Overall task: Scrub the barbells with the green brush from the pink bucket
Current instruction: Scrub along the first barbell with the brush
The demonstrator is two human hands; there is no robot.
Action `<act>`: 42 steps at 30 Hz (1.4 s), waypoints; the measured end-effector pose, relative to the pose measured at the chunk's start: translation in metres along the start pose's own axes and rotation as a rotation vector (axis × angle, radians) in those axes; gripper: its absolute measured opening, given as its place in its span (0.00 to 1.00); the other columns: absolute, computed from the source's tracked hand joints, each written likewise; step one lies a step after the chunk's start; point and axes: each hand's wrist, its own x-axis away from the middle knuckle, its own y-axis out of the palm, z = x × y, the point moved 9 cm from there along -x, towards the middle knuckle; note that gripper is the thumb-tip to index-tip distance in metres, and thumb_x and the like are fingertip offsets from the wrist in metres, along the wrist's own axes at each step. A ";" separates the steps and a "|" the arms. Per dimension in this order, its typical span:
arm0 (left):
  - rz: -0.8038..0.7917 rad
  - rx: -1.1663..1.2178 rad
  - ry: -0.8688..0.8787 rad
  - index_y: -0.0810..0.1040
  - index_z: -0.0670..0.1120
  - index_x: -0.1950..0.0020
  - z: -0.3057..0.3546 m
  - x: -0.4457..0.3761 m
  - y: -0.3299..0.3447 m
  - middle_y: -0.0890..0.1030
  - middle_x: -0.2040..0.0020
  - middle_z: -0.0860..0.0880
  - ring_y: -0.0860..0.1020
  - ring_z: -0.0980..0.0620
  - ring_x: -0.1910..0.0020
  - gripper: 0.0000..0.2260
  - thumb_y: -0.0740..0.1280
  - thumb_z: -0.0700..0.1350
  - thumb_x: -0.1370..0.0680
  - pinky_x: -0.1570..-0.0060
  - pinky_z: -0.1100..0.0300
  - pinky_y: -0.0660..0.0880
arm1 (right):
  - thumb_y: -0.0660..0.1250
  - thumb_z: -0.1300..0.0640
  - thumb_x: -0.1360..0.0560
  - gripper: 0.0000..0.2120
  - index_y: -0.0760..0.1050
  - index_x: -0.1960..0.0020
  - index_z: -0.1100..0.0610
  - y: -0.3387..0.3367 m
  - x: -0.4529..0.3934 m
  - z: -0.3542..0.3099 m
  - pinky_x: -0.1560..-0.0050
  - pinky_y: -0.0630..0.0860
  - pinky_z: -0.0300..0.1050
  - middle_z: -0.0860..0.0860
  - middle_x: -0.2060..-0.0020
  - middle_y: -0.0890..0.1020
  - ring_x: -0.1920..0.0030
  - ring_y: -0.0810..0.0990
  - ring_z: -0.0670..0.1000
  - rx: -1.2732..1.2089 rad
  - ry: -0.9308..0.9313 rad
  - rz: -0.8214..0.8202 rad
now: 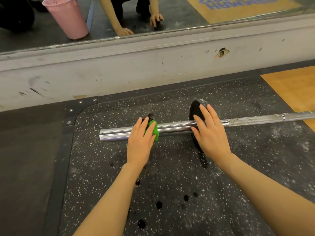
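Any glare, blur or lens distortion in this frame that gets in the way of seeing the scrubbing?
Head view: sharp overall, evenly lit; wide-angle lens bows the wall base and mirror edge. Bright streaks of glare run along the chrome barbell sleeve. Left hand covers most of the green brush; right hand hides part of the black plate.

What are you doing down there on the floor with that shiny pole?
A person is cleaning a long shiny steel barbell lying on the speckled black rubber floor. The left hand presses a bright green brush onto the bar's smooth end sleeve. The right hand rests flat on the small black weight plate to steady it. Dark wet drops dot the floor nearby. The pink plastic bucket shows only in the wall mirror.
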 end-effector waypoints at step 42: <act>-0.055 -0.140 0.049 0.74 0.44 0.33 0.055 -0.006 0.020 0.75 0.34 0.41 0.71 0.39 0.34 0.21 0.63 0.51 0.23 0.30 0.44 0.59 | 0.50 0.49 0.19 0.29 0.60 0.26 0.67 -0.002 0.007 0.020 0.25 0.49 0.43 0.61 0.26 0.62 0.25 0.58 0.57 -0.310 0.023 -0.083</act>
